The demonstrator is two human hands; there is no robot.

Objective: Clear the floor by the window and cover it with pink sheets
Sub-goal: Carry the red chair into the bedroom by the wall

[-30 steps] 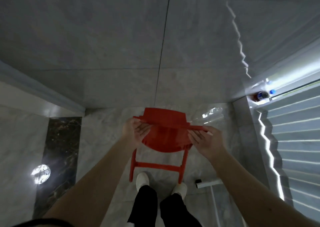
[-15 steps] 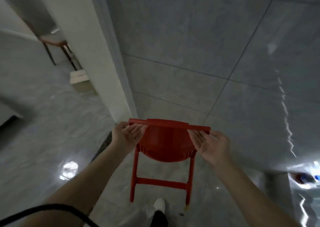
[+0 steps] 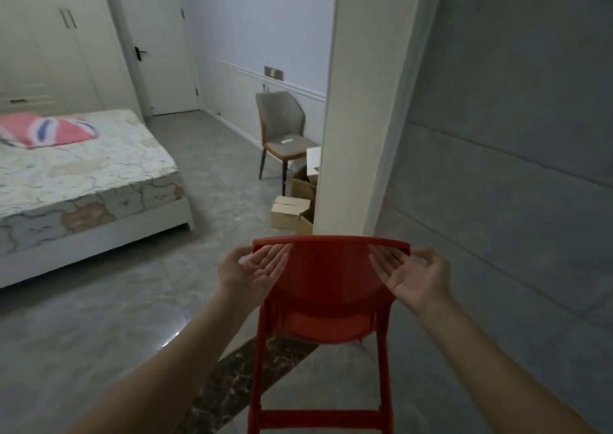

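Two hands (image 3: 257, 272) (image 3: 413, 276) carrying red chair (image 3: 326, 287), bedroom now ahead

Red chair (image 3: 326, 287), grey chair (image 3: 282, 125), pink pillow (image 3: 43, 130), bear-patterned mattress (image 3: 89, 181)
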